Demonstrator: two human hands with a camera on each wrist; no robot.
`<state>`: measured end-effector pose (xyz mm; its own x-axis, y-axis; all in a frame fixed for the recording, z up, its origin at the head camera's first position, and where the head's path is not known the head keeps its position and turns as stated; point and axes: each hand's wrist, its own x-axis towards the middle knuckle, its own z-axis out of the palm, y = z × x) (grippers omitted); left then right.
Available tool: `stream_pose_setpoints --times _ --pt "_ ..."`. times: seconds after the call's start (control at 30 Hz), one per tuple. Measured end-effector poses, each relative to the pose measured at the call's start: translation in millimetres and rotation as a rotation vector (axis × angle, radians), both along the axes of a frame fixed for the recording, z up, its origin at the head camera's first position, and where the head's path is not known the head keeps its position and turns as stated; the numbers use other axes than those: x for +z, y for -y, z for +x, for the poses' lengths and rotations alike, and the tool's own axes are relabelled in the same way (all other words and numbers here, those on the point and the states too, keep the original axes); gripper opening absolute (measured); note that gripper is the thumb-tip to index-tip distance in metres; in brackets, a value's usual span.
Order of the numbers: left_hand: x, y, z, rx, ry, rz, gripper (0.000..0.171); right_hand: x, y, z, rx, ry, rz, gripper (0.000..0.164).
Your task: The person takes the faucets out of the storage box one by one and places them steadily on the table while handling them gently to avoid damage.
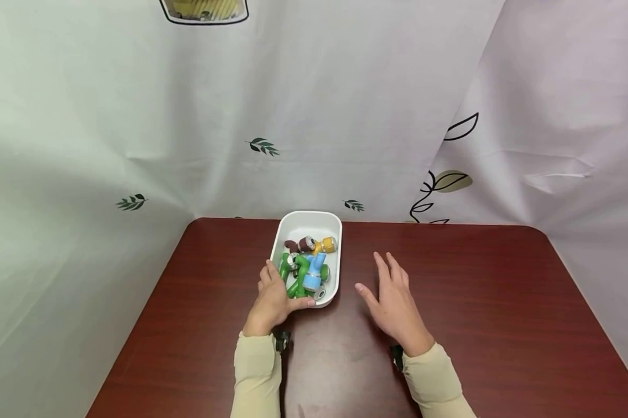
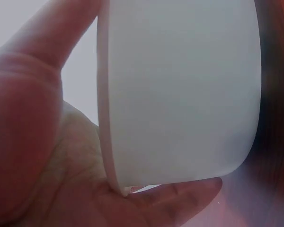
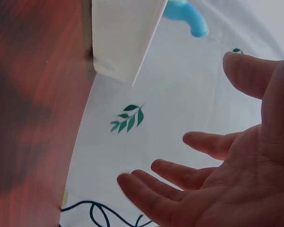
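Observation:
A white plastic bin (image 1: 309,218) sits at the far middle of the table, holding several coloured pipe-like pieces. Among them are a light blue one (image 1: 313,277), green ones (image 1: 301,273), a yellow one (image 1: 326,245) and a dark brown one (image 1: 305,244). My left hand (image 1: 269,299) grips the bin's near left corner, thumb along the near rim and fingers against the left wall. In the left wrist view the bin's outer wall (image 2: 184,94) lies between thumb and fingers. To the right of the bin, my right hand (image 1: 397,307) hovers with fingers spread, holding nothing.
The reddish-brown table (image 1: 476,302) has rounded far corners. White cloth (image 1: 335,116) printed with leaves hangs behind and beside it, close to the bin's far end. A dark wrist strap (image 1: 396,355) shows at the right sleeve.

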<state>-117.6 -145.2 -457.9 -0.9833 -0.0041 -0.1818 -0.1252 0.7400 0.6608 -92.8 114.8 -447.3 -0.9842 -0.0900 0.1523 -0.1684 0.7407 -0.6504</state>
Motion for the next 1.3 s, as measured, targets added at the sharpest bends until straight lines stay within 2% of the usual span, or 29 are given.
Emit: stream_pose_setpoints --times 0.3,0.6,0.93,1.3 --pt "0.1 -2.3 1.2 0.008 0.008 -0.008 0.142 -2.0 13.3 -2.4 0.018 -0.037 -0.048 0.077" --pt "1.7 -4.1 0.5 0.016 -0.004 -0.007 0.142 2.7 22.8 -6.5 0.062 -0.096 -0.064 0.075" --pt "4.0 -3.8 -0.2 0.011 0.001 -0.021 0.141 6.3 33.6 -11.5 0.072 -0.095 -0.055 0.069" --pt "-0.2 -2.0 0.9 0.004 -0.001 -0.028 0.142 5.3 51.6 -11.5 0.075 -0.066 -0.097 0.069"
